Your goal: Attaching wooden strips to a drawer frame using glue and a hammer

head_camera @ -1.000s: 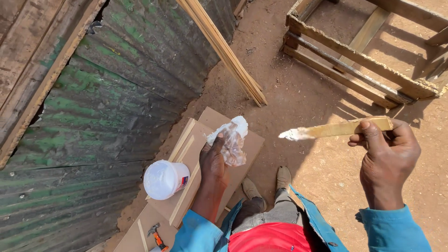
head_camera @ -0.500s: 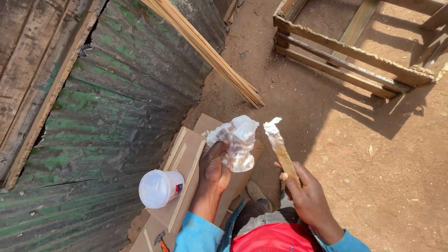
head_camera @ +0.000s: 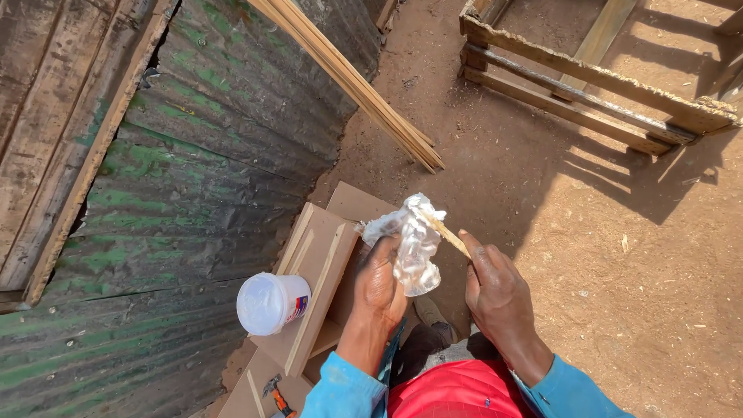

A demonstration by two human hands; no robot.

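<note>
My left hand [head_camera: 379,282] grips a crumpled clear plastic bag [head_camera: 410,240] smeared with white paste. My right hand [head_camera: 495,290] holds a thin flat wooden stick [head_camera: 449,234], whose tip is pushed into the bag, so the end is hidden by the plastic. Both hands are close together above a small wooden box frame [head_camera: 317,271]. A white plastic tub [head_camera: 269,303] stands on that frame, left of my left hand.
A green corrugated metal wall [head_camera: 170,209] fills the left side. Long wooden strips [head_camera: 356,85] lean against it. A rough wooden frame [head_camera: 588,85] lies on the red dirt ground at the upper right. A hammer [head_camera: 275,391] lies by the bottom edge.
My right hand swung the stick in from the right side to the bag, and its white-coated tip now sits inside the plastic. My left hand stayed on the bag.
</note>
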